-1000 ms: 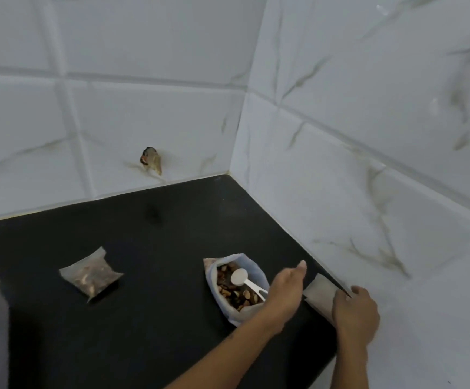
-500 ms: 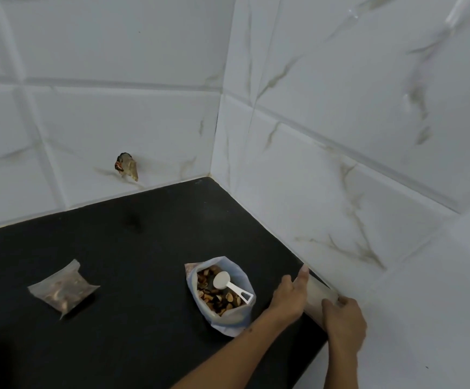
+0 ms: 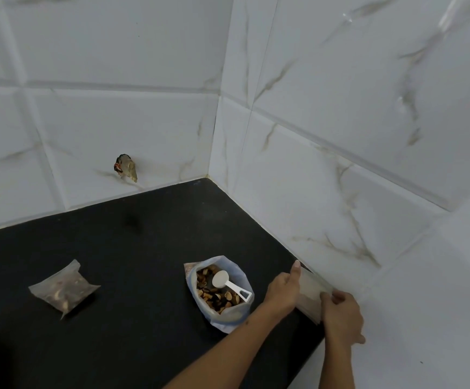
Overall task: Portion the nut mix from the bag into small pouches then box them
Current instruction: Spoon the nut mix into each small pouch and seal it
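At the lower right of the frame two hands are working one small empty pouch (image 3: 311,294) against the foot of the wall. The left hand (image 3: 283,290) is lying on the pouch's left edge with its fingers held straight and its thumb pointing up the frame; whether it is pinching the film or only pressing it cannot be told. The right hand (image 3: 342,313) is curling its fingers over the pouch's right end, gripping it.

Just left of the hands, one open bag (image 3: 218,292) of nut mix is standing on the counter, its mouth rolled wide. One white scoop (image 3: 229,284) is resting on the nuts inside, bowl toward the upper left, handle leaning on the bag's right rim. Well apart, at the lower left of the frame, one filled pouch (image 3: 64,289) is lying flat.

All of this is sitting on a black countertop (image 3: 132,254) running into a corner near the centre of the frame. White marble-patterned wall tiles (image 3: 340,130) are filling the upper half and the right side. On the left wall, just above the counter line, one small brownish scrap (image 3: 125,169) is sticking to a tile; what it is cannot be made out.
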The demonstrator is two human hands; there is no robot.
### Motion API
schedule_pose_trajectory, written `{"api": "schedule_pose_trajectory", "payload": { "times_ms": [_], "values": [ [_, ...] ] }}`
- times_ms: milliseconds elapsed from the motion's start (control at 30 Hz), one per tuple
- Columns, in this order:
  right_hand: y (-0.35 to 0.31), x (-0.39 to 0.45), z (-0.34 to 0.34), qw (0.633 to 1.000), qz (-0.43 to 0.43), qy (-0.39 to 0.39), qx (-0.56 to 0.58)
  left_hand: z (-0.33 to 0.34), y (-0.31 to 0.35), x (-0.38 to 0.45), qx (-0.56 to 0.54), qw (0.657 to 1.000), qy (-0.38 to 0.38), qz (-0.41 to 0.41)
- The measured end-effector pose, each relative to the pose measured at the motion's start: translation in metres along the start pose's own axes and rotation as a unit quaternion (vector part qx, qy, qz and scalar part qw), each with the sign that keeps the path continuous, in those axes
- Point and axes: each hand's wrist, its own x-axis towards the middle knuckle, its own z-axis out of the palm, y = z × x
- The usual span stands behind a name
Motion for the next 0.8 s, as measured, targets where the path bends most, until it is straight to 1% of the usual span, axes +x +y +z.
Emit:
{"api": "schedule_pose_trajectory", "payload": {
  "times_ms": [200, 400, 467, 567, 800],
  "values": [
    [-0.001, -0.001, 0.002, 0.999, -0.009, 0.027, 0.019, 0.000, 0.001, -0.001, 0.011, 1.000, 0.000, 0.014],
    [-0.003, -0.002, -0.004, 0.993, -0.041, 0.074, 0.080, -0.003, 0.000, -0.002, 0.033, 0.999, 0.010, 0.021],
    [-0.005, -0.004, -0.005, 0.989, -0.060, 0.095, 0.099, -0.003, 0.002, -0.005, 0.037, 0.999, 0.007, 0.027],
    [-0.009, -0.007, -0.008, 0.983, -0.063, 0.118, 0.125, -0.004, 0.006, -0.009, 0.039, 0.999, -0.003, 0.028],
    [-0.010, -0.013, -0.011, 0.979, -0.081, 0.121, 0.145, -0.004, 0.009, -0.013, 0.017, 0.999, -0.020, 0.032]
  ]
}}
